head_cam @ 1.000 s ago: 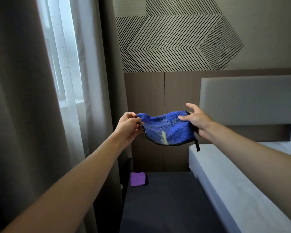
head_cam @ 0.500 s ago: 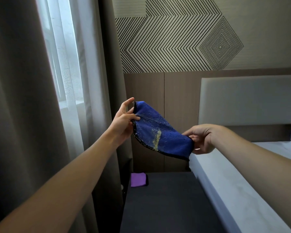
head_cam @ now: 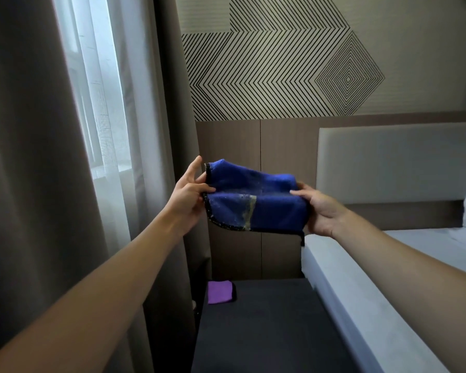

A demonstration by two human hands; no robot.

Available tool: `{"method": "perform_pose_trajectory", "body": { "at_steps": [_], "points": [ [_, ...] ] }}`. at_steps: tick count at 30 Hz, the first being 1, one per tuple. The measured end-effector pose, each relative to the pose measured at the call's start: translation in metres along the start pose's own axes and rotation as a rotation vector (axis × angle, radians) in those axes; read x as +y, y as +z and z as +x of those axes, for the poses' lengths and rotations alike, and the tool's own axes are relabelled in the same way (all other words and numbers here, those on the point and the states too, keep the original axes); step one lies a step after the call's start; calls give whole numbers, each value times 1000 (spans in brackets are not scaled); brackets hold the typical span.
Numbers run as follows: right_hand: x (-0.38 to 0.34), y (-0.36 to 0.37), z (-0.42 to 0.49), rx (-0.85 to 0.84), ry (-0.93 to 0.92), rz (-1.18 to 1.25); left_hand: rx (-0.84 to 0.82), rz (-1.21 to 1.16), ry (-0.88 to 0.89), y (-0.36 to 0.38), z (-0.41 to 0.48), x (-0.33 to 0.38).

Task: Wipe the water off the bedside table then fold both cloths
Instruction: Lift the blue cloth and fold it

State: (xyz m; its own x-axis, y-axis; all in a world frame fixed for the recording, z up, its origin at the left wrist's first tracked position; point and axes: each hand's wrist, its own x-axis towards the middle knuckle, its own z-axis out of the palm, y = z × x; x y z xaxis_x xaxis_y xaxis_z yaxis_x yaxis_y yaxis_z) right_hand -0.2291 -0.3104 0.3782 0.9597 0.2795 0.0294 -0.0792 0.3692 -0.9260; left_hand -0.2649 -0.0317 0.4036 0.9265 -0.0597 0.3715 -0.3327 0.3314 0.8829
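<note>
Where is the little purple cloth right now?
The purple cloth lies folded at the far left corner of the dark bedside table, beside the curtain, low in the head view, below the blue cloth.

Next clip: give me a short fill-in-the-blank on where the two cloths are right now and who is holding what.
1. The blue cloth is held in the air by ____ hands.
2. The left hand grips the cloth's ____ end.
3. The purple cloth lies folded on the dark ____.
4. The right hand is above the edge of the ____.

Missing words: both; left; bedside table; bed
</note>
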Motion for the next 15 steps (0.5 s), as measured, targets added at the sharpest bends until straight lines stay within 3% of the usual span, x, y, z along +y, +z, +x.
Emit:
{"method": "perform_pose_trajectory", "body": {
  "at_steps": [3, 5, 9, 12, 15],
  "points": [
    [-13, 6, -9, -105, -244, 92, -2, 7, 48, 0, -2, 9],
    [-22, 9, -14, -173, -304, -14, -4, 17, 85, 2, -2, 16],
    [-37, 4, -25, -268, -330, -423, 53, 50, 132, -6, -2, 23],
    [-42, 4, -27, -222, -414, -867, 15, 224, 185, -17, -2, 23],
    [-41, 10, -27, -152, -540, -1106, 6, 250, 196, -21, -4, 23]
  ]
}}
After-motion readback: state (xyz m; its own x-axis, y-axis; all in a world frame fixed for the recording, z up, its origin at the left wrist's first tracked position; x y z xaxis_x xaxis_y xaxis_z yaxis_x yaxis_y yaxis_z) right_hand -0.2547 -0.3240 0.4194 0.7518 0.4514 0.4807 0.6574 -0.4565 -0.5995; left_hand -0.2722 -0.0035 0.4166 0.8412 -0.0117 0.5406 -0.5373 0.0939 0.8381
